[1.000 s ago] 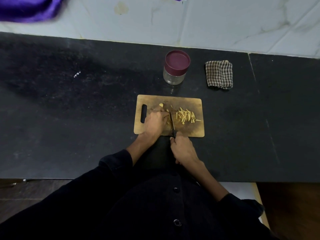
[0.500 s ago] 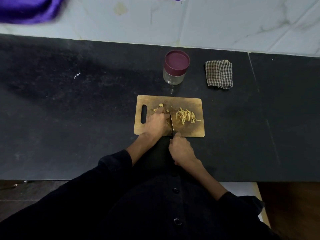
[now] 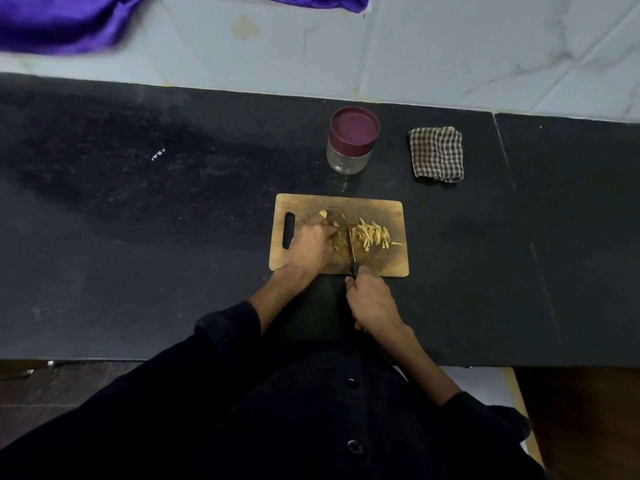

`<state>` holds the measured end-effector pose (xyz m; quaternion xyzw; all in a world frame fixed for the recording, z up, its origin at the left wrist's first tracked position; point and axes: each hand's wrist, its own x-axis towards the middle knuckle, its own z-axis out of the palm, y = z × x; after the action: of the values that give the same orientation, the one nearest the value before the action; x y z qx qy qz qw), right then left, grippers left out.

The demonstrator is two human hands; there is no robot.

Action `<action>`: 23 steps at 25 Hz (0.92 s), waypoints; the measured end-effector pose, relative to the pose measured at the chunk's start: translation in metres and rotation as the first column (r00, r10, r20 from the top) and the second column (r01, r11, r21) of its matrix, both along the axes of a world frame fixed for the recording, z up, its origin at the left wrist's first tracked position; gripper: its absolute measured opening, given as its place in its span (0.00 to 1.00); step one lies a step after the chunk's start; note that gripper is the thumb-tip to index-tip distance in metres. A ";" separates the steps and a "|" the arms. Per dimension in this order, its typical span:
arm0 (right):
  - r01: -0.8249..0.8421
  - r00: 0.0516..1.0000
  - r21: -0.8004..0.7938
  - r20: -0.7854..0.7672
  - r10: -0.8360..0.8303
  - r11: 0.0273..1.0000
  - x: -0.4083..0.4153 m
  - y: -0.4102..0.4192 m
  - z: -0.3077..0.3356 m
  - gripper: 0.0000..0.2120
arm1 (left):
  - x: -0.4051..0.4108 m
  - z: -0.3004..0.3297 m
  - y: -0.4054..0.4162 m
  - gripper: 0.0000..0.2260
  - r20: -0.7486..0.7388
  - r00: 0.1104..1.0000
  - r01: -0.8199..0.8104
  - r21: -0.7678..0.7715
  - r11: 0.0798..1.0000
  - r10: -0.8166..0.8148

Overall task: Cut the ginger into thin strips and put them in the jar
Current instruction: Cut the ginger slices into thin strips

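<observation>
On the black counter (image 3: 173, 237) there is 1 wooden cutting board (image 3: 388, 265), and it has 1 handle slot at its left end. The left hand (image 3: 313, 245) lies on the left half of the board with its fingers curled down over the ginger piece (image 3: 335, 241). The hand holds this piece against the wood, and most of the piece is hidden under the fingers. The right hand (image 3: 372, 301) is at the near edge of the board, and its fingers are wrapped around the dark handle of 1 knife (image 3: 351, 251). The blade points away from the person and stands just right of the left fingers, between them and the pile of strips.

The pile of ginger strips (image 3: 372, 233) lies on the right half of the board, just beside the blade. The strips are too many and too small to count. 1 strip lies a little apart at the right side of the pile. Near the far edge of the board, beyond the left hand, I see about 3 small ginger scraps (image 3: 323, 213).

Behind the board stands 1 glass jar (image 3: 349, 157), upright, with 1 maroon lid (image 3: 354, 128) closed on it. I can see no strips inside. To the right of the jar lies 1 folded checked cloth (image 3: 437, 154), well apart from the board. At the far left there is purple fabric (image 3: 59, 22) on the pale tiled surface (image 3: 450, 53) behind the counter.
</observation>
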<state>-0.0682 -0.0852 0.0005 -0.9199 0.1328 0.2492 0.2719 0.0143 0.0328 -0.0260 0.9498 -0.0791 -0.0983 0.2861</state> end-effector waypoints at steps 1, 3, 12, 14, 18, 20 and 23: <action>-0.009 1.000 -0.001 0.000 0.009 1.000 0.000 0.000 0.000 0.10 | 0.000 0.000 0.001 0.15 0.003 1.000 -0.022 -0.028 0.999 0.022; -0.046 0.999 -0.008 -0.011 0.045 0.999 0.000 0.001 0.001 0.10 | 0.000 -0.003 0.004 0.15 0.008 0.998 -0.056 -0.074 0.996 0.056; -0.043 0.999 -0.038 0.014 0.043 0.998 -0.004 -0.014 0.000 0.08 | -0.002 0.002 0.009 0.17 0.024 0.999 -0.046 -0.099 0.994 0.048; -0.022 0.999 -0.027 0.038 0.023 0.999 -0.004 -0.017 0.001 0.08 | -0.002 0.004 0.010 0.17 0.022 0.999 -0.045 -0.104 0.994 0.047; -0.060 0.998 0.000 0.027 0.060 0.998 -0.004 -0.012 0.000 0.10 | -0.004 0.003 0.007 0.17 -0.014 0.999 -0.051 -0.110 0.993 0.050; -0.120 0.993 -0.001 0.001 0.120 0.993 -0.007 -0.008 -0.002 0.11 | -0.005 0.002 0.007 0.17 -0.013 0.999 -0.050 -0.119 0.992 0.049; -0.138 0.990 -0.037 -0.006 0.138 0.990 -0.008 -0.012 -0.004 0.11 | -0.003 0.004 0.007 0.17 -0.016 0.999 -0.054 -0.105 0.993 0.052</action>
<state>-0.0758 -0.0969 -0.0032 -0.9314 0.0741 0.2666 0.2366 0.0110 0.0397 -0.0222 0.9345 -0.0572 -0.0925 0.3390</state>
